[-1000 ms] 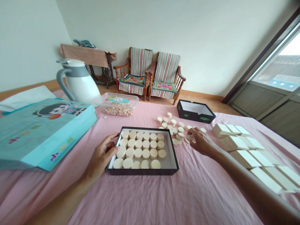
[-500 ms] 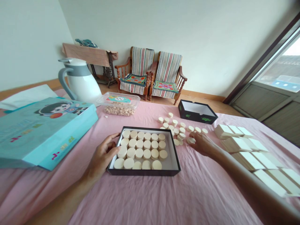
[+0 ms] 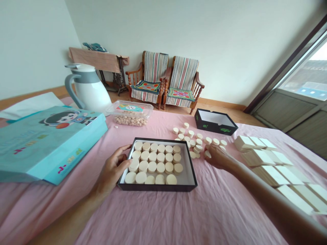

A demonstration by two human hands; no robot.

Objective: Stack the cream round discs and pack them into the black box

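Observation:
My left hand grips the left wall of a shallow black box, thumb over the rim and by the discs. Inside it, pale round wooden discs stand in rows of short stacks; bare white floor shows along the right side. Off to the right of the box, my right hand is closed, with a pale disc pinched at its fingertips, close to the tabletop. Loose discs lie scattered between the box and that hand, some leaning on one another.
A black box lid lies behind the loose discs. Stacks of pale rectangular pieces stand at right. To the left are a turquoise box, a white jug and a clear tub of small pieces. Two chairs stand beyond the table.
The disc in my right fingers has tipped from lying nearly flat to a steeper tilt, and the hand has shifted slightly left. My left hand keeps its place on the box.

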